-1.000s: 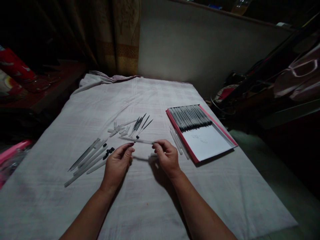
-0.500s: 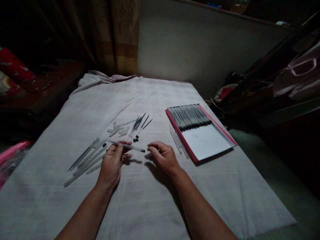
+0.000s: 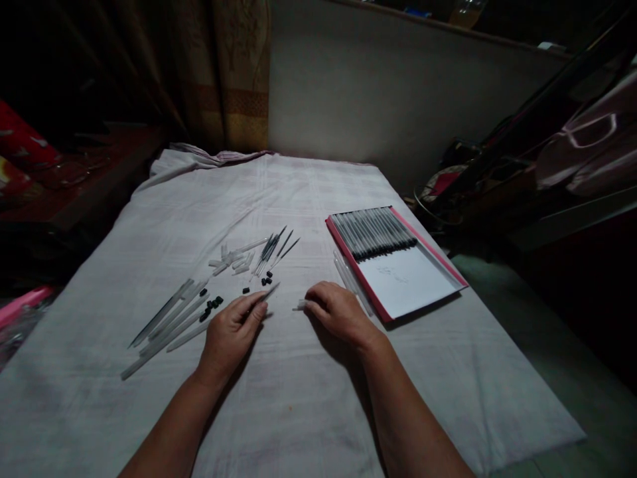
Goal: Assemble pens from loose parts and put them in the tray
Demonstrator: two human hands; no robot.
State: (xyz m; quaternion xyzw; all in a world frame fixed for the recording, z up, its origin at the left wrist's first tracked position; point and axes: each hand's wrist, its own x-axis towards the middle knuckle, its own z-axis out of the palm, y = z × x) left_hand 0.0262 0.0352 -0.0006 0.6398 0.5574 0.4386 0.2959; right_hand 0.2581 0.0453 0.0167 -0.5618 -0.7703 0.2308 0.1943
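Observation:
My left hand (image 3: 233,332) rests on the white cloth with its fingers closed round a clear pen (image 3: 266,293), whose tip pokes out past the fingertips. My right hand (image 3: 338,312) lies palm down beside it, fingertips pinching a small clear cap (image 3: 300,305). Left of my left hand lie several clear pen barrels (image 3: 166,320) and small black plugs (image 3: 212,305). Beyond the hands sit several dark refills (image 3: 276,251) and short clear caps (image 3: 233,260).
A red-edged tray (image 3: 438,265) at the right holds a row of finished pens (image 3: 375,232) and a white sheet. Two clear barrels (image 3: 348,279) lie along its left edge. The cloth-covered table (image 3: 298,398) drops off at the right; clutter stands on both sides.
Both hands held the pen raised between them a second ago. The right hand let go, the left carried the pen down to the cloth, and the right now rests on a cap.

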